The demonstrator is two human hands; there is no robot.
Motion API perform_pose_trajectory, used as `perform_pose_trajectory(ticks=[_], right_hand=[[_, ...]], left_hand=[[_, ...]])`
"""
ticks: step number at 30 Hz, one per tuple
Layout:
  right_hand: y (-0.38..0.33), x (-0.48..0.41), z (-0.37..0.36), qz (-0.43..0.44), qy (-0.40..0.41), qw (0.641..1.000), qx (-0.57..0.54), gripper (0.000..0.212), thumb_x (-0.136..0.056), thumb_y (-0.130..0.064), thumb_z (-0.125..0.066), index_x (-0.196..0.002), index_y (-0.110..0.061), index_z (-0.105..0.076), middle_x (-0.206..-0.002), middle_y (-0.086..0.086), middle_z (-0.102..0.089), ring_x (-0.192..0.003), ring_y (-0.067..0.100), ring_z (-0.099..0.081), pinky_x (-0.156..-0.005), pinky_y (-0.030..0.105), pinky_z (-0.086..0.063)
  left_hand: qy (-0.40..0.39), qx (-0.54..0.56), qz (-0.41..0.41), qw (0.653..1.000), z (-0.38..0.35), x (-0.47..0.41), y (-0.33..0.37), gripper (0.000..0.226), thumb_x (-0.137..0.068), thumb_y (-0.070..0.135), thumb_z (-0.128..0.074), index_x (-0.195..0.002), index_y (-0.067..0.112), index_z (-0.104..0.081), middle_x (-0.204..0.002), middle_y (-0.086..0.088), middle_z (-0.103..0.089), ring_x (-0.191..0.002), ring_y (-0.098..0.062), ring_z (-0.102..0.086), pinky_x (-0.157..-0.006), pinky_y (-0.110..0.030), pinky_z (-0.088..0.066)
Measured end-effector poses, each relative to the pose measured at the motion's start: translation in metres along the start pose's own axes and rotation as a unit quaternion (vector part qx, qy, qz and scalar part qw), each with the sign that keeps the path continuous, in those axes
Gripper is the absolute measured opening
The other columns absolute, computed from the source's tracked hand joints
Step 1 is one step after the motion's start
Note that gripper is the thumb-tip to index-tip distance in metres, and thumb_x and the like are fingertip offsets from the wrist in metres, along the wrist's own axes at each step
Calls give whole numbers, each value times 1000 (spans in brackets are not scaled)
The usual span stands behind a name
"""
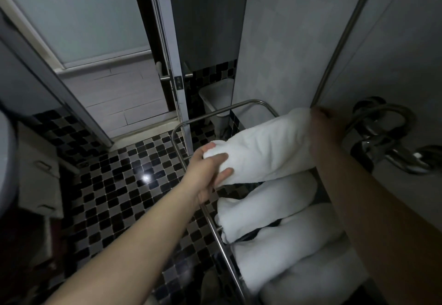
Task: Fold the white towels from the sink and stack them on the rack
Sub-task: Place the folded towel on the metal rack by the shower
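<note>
Both hands, left hand [210,173] and right hand [320,132], grip a folded towel [263,151] over the rack [215,228] holding three more towels [267,209].

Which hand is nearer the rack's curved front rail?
Left. The left hand grips the near end of the folded towel right beside the rack's curved front rail. The right hand holds the towel's far end by the wall, away from that rail.
</note>
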State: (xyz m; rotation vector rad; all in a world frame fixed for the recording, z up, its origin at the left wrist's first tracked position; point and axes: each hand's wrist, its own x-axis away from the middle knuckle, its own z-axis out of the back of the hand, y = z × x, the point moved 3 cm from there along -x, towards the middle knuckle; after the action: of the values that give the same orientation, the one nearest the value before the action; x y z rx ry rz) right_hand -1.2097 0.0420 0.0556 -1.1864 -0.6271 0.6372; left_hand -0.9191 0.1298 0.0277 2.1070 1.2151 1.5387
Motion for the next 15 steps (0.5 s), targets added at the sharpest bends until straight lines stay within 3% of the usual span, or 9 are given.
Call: perform_pose_trajectory(ticks=[3, 7, 11, 15], right_hand=[[-7, 4, 0, 14, -7, 999, -38, 15, -83, -25, -65, -68, -27, -64, -67, -12, -59, -61, 6, -54, -66, 25, -46], [-7, 2, 1, 52, -11, 997, -47, 10, -88, -14, -67, -92, -10, -75, -81, -1, -67, -77, 15, -59, -74, 27, -48], [-5, 3, 0, 63, -6, 997, -48, 15, -89, -13, -67, -100, -7, -75, -95, 3, -70, -85, 13, -62, -78, 24, -50], [12, 5, -4, 18, -19, 998, -56, 17, -91, -13, -67, -106, -6, -73, -102, 4, -69, -90, 14, -62, -75, 20, -49]], left_hand=[[-21, -1, 36, 999, -4, 5, 9, 42, -93, 1, -63, -131, 18, -54, -138, -16, -46, -113, -47, -59, -67, -52, -63], [-67, 14, 123, 990, -13, 17, -1, 40, -95, -1, -59, -131, 16, -55, -140, -20, -45, -120, -56, -49, -70, -71, -54], [-58, 17, 119, 991, -11, 16, -8, 40, -96, -2, -58, -130, 18, -52, -133, -19, -52, -115, -50, -57, -76, -73, -52], [-27, -28, 71, 997, 1, 8, -9, 37, -97, 2, -57, -127, 23, -55, -129, -16, -56, -113, -45, -59, -79, -72, -53]])
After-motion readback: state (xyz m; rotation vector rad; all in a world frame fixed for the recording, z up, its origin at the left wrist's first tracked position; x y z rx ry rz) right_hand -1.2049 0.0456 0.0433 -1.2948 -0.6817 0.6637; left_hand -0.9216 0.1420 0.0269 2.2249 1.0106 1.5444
